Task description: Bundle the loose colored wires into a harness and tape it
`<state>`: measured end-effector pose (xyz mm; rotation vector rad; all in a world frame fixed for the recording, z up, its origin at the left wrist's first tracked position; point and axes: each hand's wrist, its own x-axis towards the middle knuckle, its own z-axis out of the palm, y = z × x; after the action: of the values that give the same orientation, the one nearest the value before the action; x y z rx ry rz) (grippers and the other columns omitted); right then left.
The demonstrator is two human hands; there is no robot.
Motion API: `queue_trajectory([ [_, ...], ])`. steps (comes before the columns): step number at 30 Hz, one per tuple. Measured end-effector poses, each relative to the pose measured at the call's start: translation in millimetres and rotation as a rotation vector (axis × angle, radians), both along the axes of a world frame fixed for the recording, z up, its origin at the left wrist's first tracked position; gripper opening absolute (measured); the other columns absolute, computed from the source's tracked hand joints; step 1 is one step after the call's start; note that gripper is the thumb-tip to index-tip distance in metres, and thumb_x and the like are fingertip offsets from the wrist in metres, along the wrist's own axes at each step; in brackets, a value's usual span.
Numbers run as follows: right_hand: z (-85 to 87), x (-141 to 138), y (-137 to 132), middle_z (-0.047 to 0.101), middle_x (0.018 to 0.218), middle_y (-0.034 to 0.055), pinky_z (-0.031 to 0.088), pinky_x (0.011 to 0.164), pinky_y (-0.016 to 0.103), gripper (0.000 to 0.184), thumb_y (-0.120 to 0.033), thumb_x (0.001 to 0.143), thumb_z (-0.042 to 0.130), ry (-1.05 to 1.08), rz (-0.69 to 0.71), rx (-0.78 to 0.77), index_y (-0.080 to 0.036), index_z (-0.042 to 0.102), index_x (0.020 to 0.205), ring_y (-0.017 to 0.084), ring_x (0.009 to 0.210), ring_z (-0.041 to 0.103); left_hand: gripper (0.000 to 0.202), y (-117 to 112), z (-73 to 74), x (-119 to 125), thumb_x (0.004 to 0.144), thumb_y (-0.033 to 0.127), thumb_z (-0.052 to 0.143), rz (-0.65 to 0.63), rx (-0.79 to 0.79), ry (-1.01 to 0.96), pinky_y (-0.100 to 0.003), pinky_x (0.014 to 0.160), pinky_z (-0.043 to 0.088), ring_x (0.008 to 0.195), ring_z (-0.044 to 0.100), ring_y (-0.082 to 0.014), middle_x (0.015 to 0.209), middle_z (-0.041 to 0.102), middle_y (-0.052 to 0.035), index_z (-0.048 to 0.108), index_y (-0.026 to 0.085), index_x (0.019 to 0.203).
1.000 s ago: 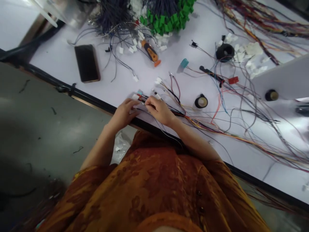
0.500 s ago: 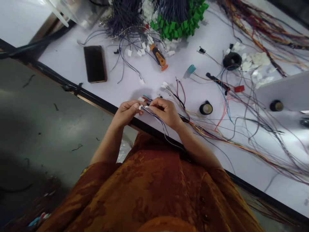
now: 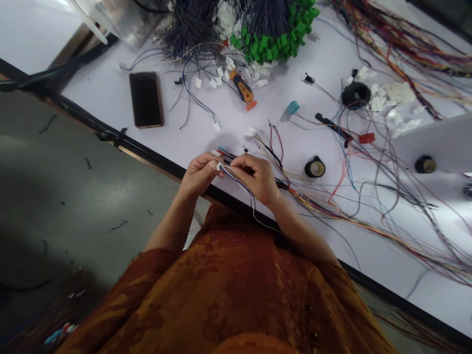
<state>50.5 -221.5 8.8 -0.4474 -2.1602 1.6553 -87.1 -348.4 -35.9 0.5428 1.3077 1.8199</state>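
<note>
Over the table's near edge, my left hand (image 3: 202,173) pinches a small white connector (image 3: 220,166) between thumb and fingers. Blue and white wires (image 3: 241,184) run from it, down past the edge. My right hand (image 3: 256,178) is closed just to the right, its thumb and forefinger pinching a thin wire end close to the connector. Whether that end sits inside the connector is too small to tell. Just beyond the fingertips lie more connectors, one of them red (image 3: 220,153). A wire bundle (image 3: 306,199) stretches away to the right from under my right hand.
A phone (image 3: 146,100) lies at the left, and an orange-and-black hand tool (image 3: 242,88) lies further back. Green connectors (image 3: 273,46) on dark wires are heaped at the back. Tape rolls (image 3: 314,167), a teal connector (image 3: 293,107) and loose wires spread rightward.
Both hands have shifted slightly right and down with the connector. My right fingertips are closer to the connector, still pinching the wire.
</note>
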Motion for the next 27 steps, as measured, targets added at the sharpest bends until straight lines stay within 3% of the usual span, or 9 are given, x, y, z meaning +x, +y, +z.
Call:
queue_trajectory([
  [6, 2.3, 3, -2, 0.065, 0.074, -0.0015, 0.039, 0.066, 0.026, 0.017, -0.032, 0.096, 0.061, 0.007, -0.013, 0.101, -0.020, 0.065, 0.083, 0.010, 0.066, 0.052, 0.039, -1, -2.5, 2, 0.074, 0.059, 0.081, -0.008, -0.008, 0.081, -0.026, 0.056, 0.052, 0.058, 0.058, -0.0112, 0.070, 0.065, -0.0001, 0.067, 0.023, 0.080],
  [11, 7.0, 2, -1, 0.064, 0.078, -0.0005, 0.040, 0.067, 0.027, 0.015, -0.026, 0.093, 0.063, 0.029, -0.032, 0.135, -0.020, 0.063, 0.080, 0.011, 0.069, 0.051, 0.048, 2, -7.5, 4, 0.073, 0.067, 0.077, 0.009, -0.013, 0.017, -0.024, 0.051, 0.042, 0.051, 0.048, -0.0086, 0.063, 0.055, 0.0024, 0.058, 0.023, 0.077],
  [19, 9.2, -2, -3, 0.060, 0.075, -0.0015, 0.040, 0.065, 0.027, 0.015, -0.019, 0.090, 0.063, 0.023, -0.010, 0.035, -0.019, 0.059, 0.075, 0.009, 0.068, 0.050, 0.061, 4, -10.9, 9, 0.071, 0.080, 0.064, -0.022, -0.162, 0.075, -0.028, 0.053, 0.037, 0.055, 0.041, -0.0107, 0.066, 0.043, 0.0015, 0.042, 0.024, 0.075],
  [27, 6.9, -2, -6, 0.059, 0.073, -0.0016, 0.041, 0.065, 0.026, 0.018, -0.021, 0.089, 0.062, -0.024, -0.014, 0.019, -0.020, 0.056, 0.072, 0.010, 0.068, 0.050, 0.058, 8, -15.1, 13, 0.075, 0.079, 0.061, 0.012, -0.199, 0.121, -0.029, 0.056, 0.042, 0.059, 0.042, -0.0117, 0.068, 0.045, -0.0003, 0.044, 0.023, 0.072],
])
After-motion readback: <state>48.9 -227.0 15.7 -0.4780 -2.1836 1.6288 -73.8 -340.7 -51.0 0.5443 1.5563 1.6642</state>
